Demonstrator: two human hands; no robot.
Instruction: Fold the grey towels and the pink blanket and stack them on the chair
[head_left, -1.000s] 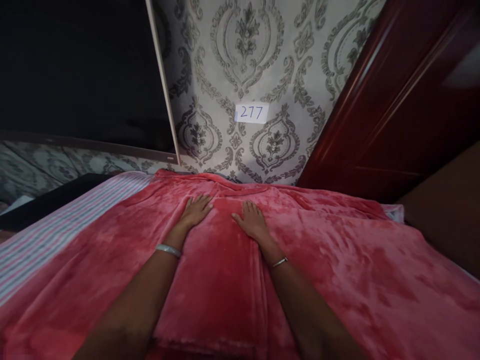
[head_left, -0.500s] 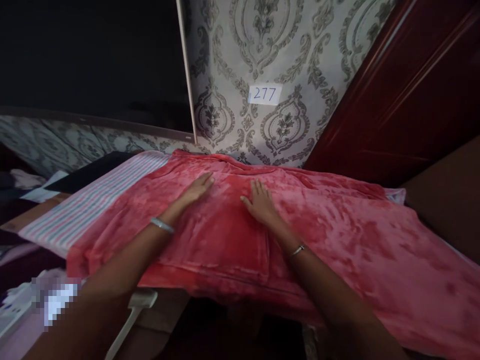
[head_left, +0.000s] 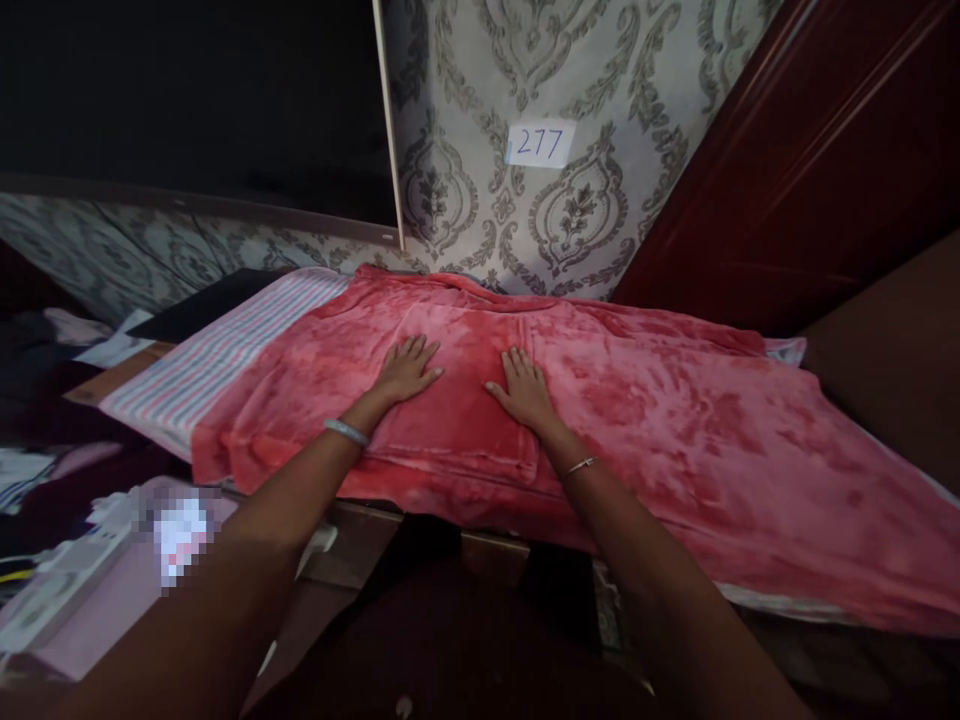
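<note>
Both of your hands lie flat on the red blanket (head_left: 637, 420), palms down and fingers spread, grasping nothing. Your left hand (head_left: 407, 368) rests on the folded upper layer, toward its left side, with a pale bangle (head_left: 346, 432) on that wrist. Your right hand (head_left: 523, 388) presses just beside the right edge of that same folded layer, near the seam that runs from the far edge of the bed toward you; a thin bracelet (head_left: 579, 466) sits on that wrist. The two hands are near each other but apart, with a strip of blanket between them.

The blanket covers most of the bed, reaching from the far edge at the wall to the near edge, where its hem hangs slightly over. At the bed's left end a striped sheet (head_left: 202, 360) shows from under the blanket. A slip of paper marked 277 (head_left: 541, 144) is stuck on the patterned wall (head_left: 600, 90) beyond the far edge. A dark red door (head_left: 810, 170) stands by the bed's far right corner, and a dark screen (head_left: 187, 100) hangs over the far left.
</note>
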